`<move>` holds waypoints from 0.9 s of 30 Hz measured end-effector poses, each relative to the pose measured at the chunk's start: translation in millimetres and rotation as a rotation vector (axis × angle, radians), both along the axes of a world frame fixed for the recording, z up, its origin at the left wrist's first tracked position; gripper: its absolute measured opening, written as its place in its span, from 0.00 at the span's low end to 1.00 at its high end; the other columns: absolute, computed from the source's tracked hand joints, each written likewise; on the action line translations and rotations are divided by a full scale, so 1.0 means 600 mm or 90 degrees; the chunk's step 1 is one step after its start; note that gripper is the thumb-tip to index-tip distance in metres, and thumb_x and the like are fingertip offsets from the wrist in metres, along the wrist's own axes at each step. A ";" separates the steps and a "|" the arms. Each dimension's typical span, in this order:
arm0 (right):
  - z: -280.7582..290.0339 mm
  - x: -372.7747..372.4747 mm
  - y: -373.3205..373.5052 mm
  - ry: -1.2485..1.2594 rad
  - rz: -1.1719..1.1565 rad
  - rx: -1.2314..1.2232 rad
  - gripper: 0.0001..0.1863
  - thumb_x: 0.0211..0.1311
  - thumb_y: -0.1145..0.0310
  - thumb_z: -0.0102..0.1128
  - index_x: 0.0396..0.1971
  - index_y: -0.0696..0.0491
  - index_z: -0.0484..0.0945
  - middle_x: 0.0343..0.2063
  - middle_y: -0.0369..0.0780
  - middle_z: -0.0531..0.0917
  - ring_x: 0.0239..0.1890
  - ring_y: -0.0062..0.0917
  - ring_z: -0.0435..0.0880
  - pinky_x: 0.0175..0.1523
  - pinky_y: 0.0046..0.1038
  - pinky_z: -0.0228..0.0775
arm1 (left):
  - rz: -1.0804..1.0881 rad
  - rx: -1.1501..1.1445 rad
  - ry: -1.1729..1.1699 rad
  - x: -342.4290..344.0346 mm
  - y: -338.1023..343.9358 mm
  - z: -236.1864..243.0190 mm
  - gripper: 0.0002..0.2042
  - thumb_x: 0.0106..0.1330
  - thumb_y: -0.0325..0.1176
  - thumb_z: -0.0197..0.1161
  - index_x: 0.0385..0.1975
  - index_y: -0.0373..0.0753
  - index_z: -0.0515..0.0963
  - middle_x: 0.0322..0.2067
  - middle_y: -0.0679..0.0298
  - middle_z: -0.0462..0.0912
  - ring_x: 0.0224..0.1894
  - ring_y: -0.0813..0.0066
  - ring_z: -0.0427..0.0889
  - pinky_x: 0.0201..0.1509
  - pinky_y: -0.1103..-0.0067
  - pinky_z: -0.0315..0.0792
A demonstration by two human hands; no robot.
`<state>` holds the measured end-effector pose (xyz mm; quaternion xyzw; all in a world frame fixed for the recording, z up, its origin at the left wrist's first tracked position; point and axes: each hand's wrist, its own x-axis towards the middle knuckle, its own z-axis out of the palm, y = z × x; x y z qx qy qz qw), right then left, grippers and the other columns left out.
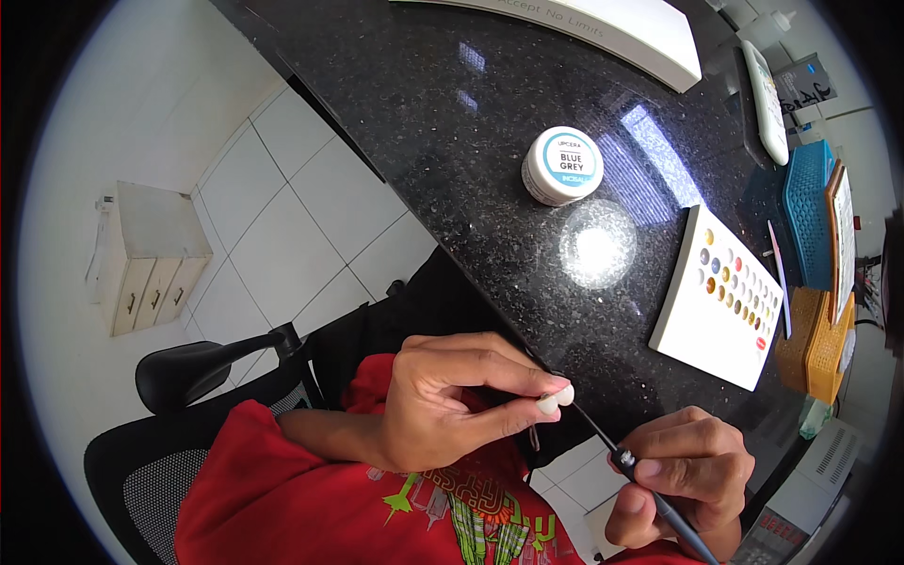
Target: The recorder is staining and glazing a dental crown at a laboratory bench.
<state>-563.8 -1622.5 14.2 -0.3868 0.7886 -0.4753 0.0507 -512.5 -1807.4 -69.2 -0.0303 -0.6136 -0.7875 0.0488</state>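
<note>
My left hand (443,395) is closed in a pinch, its thumb and fingertips gripping a small white tooth-shaped piece (564,395) that looks like a dental crown. My right hand (692,476) holds a slim dark-handled brush (680,524) like a pen. The brush's thin tip points up and left, close beside the white piece; whether it touches cannot be made out. Both hands are in front of my red shirt, by the near edge of the black speckled counter (452,169). Beyond them on the counter stands a round white jar (563,167) with a blue-ringed lid.
A white palette board (673,320) with rows of coloured dots lies at the right. Behind it are a blue basket (808,217) and a yellow basket (805,339). A long white box (603,33) lies at the far side. A black chair armrest (188,377) is at my left.
</note>
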 end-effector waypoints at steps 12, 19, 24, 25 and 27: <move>0.006 0.002 0.001 0.010 0.001 0.009 0.11 0.45 0.76 0.62 0.28 0.55 0.69 0.22 0.40 0.76 0.19 0.23 0.79 0.23 0.20 0.72 | -0.018 0.019 0.009 -0.003 0.002 0.000 0.04 0.54 0.15 0.61 0.30 0.27 0.78 0.29 0.50 0.80 0.29 0.68 0.84 0.35 0.80 0.80; -0.013 -0.010 -0.008 0.004 0.034 -0.018 0.11 0.45 0.76 0.62 0.28 0.55 0.69 0.22 0.39 0.76 0.19 0.23 0.79 0.24 0.20 0.72 | 0.012 -0.019 0.011 0.006 -0.004 -0.005 0.05 0.54 0.15 0.61 0.30 0.26 0.78 0.30 0.49 0.80 0.30 0.68 0.84 0.35 0.81 0.80; 0.006 0.002 0.001 0.008 -0.006 0.006 0.11 0.45 0.76 0.62 0.28 0.55 0.69 0.22 0.39 0.75 0.19 0.23 0.79 0.24 0.20 0.72 | -0.020 0.023 0.014 -0.005 0.004 -0.001 0.05 0.54 0.15 0.61 0.30 0.26 0.78 0.29 0.49 0.80 0.30 0.68 0.84 0.35 0.80 0.81; 0.002 0.001 0.000 0.014 -0.013 -0.004 0.11 0.45 0.76 0.62 0.27 0.55 0.69 0.21 0.39 0.75 0.19 0.23 0.78 0.24 0.20 0.72 | -0.010 0.017 0.011 -0.002 0.002 -0.001 0.05 0.54 0.15 0.61 0.30 0.26 0.78 0.29 0.49 0.80 0.30 0.68 0.84 0.35 0.80 0.81; -0.007 -0.005 -0.003 0.011 0.013 -0.010 0.11 0.45 0.76 0.62 0.27 0.55 0.69 0.21 0.39 0.75 0.19 0.23 0.78 0.24 0.20 0.72 | -0.001 -0.016 0.017 0.001 -0.002 -0.002 0.05 0.54 0.14 0.61 0.30 0.26 0.78 0.29 0.49 0.80 0.30 0.68 0.84 0.36 0.80 0.81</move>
